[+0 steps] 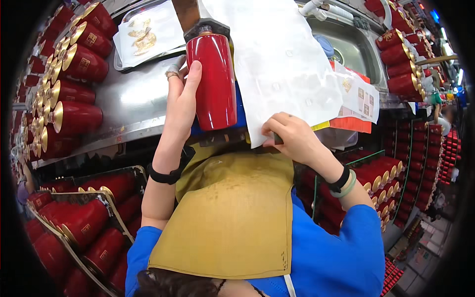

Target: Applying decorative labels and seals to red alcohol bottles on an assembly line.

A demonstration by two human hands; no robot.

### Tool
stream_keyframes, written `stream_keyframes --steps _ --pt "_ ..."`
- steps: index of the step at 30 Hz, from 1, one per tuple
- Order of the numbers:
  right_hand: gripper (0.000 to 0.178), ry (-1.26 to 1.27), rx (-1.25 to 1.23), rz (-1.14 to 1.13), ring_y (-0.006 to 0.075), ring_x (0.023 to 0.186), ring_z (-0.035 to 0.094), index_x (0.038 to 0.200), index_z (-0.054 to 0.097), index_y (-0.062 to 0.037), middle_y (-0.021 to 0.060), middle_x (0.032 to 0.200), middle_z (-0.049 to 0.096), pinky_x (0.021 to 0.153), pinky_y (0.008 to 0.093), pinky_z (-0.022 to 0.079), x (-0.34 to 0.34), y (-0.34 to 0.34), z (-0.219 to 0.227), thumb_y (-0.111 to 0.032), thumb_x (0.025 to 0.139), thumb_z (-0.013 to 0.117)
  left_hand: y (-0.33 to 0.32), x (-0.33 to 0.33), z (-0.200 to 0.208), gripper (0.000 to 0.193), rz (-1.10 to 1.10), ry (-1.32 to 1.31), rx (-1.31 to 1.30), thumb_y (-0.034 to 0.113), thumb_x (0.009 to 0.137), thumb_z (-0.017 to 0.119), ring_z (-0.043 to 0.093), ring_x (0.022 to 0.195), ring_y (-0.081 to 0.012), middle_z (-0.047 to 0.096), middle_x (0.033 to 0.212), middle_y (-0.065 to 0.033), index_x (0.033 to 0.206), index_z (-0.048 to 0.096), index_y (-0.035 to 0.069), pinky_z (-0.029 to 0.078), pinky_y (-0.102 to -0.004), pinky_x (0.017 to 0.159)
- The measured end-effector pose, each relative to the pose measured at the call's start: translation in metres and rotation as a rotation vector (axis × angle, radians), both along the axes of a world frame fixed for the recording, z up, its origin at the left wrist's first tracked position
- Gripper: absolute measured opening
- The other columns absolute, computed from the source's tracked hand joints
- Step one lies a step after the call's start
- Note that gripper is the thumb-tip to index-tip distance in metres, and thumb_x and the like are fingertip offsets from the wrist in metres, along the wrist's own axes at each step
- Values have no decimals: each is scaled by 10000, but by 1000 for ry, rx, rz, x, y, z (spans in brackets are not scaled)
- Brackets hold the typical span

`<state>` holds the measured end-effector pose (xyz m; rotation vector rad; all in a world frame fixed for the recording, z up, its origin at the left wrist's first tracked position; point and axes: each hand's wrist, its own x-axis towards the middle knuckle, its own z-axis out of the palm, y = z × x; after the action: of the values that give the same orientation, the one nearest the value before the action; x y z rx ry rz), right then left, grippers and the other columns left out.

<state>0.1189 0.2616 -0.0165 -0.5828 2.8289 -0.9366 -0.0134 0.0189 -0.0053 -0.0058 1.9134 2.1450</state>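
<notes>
A glossy red bottle [213, 81] lies in front of me, its dark neck pointing away under a dark metal fitting [206, 25]. My left hand [181, 108] grips its left side, the thumb on the red surface and the other fingers partly hidden behind it; one finger wears a pale wrap. To the right, a large white sheet [282, 59] spreads over the worktop toward me. At its near edge my right hand [296, 137] is closed, fingers bent and pressed together on the sheet's border. A small dark shape shows under those fingertips; I cannot tell what it is.
At the far left a tray [118, 58] carries white sheets [153, 37] with gold designs. Stacked red bottles [81, 63] line the left side. A steel sink [363, 49] lies at the far right, near printed papers [363, 96]. Crates of red bottles [84, 222] flank me below.
</notes>
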Motion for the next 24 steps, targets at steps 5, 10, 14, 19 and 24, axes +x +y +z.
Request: stream_keyframes --steps 5,10,14,19,24 --pt "237 -36 -176 -2 272 867 675 1013 625 -36 96 933 653 778 368 549 -2 -5 9 35 815 734 -7 8 -1 718 25 72 -21 394 1089 542 509 1339 -261 440 1493 -248 1549 245 -71 413 -396 1150" --pt "228 -194 -344 -27 196 837 661 1043 612 -16 76 909 657 782 316 538 -9 5 10 68 840 670 -10 7 -1 685 65 109 -80 415 1091 522 490 1373 -259 452 1503 -221 1557 280 -25 396 -407 1152" --pt "236 -347 -451 -17 161 783 636 1052 584 -17 56 849 647 743 297 527 -20 5 8 63 844 661 -13 8 -1 632 98 121 -72 403 1088 528 482 1386 -244 477 1500 -184 1547 334 15 398 -406 1139" --pt "262 -516 -499 -5 111 798 599 1059 545 -26 26 860 625 757 272 515 -35 9 8 60 855 685 -13 13 2 669 201 519 -329 313 1012 667 520 1316 -290 455 1465 -229 1490 363 -44 413 -417 1122" --pt "296 -547 -554 -6 88 757 567 1077 529 -25 17 859 628 719 268 510 -38 19 1 60 850 701 1 41 40 314 -220 705 -345 9 845 817 717 864 -144 715 1046 -92 1122 672 -12 550 -283 757"
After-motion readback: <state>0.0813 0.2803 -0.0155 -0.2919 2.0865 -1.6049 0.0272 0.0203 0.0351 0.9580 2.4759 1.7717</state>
